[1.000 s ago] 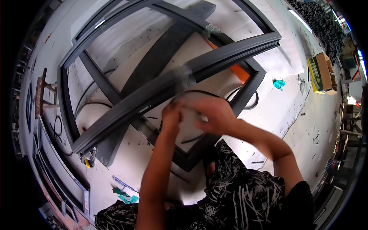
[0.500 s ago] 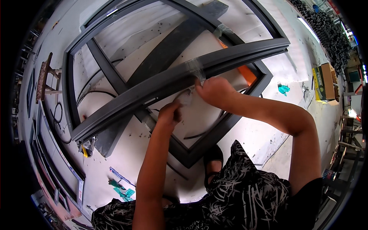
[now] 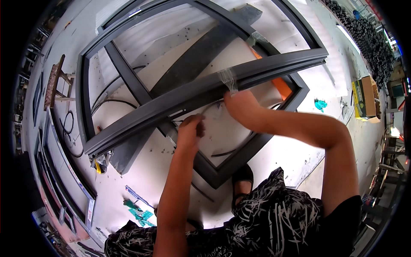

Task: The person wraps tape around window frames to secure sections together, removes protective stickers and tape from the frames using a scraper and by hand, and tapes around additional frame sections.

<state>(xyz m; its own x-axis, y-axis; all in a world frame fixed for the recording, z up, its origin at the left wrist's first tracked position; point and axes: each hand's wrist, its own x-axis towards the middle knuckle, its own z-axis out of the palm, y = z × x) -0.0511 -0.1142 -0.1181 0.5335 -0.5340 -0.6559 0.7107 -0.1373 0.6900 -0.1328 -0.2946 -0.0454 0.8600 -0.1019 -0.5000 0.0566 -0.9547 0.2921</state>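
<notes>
A dark grey window frame (image 3: 274, 62) with a long profiled bar lies crosswise in front of me. My right hand (image 3: 242, 105) is closed against the near lower edge of that bar, just below a band of clear tape (image 3: 227, 79); what its fingertips hold is hidden. Left of it, my left hand (image 3: 191, 128) is curled just under the bar, near a slotted cutout (image 3: 177, 113). From its pinched fingertips a thin strip (image 3: 209, 106) runs toward my right hand; I cannot make out its material.
A second frame corner (image 3: 214, 177) lies beneath, close to my foot. Grey boards (image 3: 128, 156) support the frames. Black rubber strips (image 3: 107, 102) lie inside them. Green scraps (image 3: 139, 213) lie on the floor, a cardboard box (image 3: 367, 99) at right, a small wooden trestle (image 3: 60, 83) at left.
The whole view has shifted slightly, with everything a little further right. My right hand is slightly blurred and stays by the tape; my left hand keeps its place under the bar.
</notes>
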